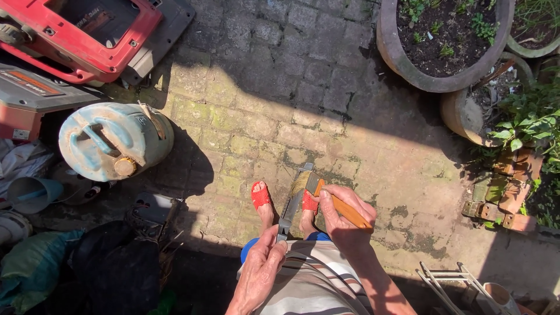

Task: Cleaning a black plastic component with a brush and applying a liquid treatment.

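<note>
Worn grey paving bricks (303, 99), mossy green in the joints and split between hard sun and shadow, make up the ground of this yard. The left hand (259, 274) is curled around the near end of a long, flat, dull-metal blade (290, 207), fingers clenched on it just below the person's striped fabric (321, 280). The blade runs away from those fingers, tilted slightly, towards the bricks between two red sandals (261, 195). The right hand (344, 219) grips the smooth orange wooden handle of a paintbrush (326, 198), fingers wrapped tight around it; the brush's metal ferrule and pale, straw-coloured bristles lie beyond the fingertips, pressed against the far part of the blade.

To the left of the left hand, well apart, stands a rounded pale-blue gas cylinder (114, 140), chipped and rusty at its valve. Beyond it lies a red plastic mower housing (87, 35). A light-blue plastic cup (32, 192) sits at the far left. Far beyond the right fingers, a wide round clay planter (396, 52) holds dark soil and small green shoots.
</note>
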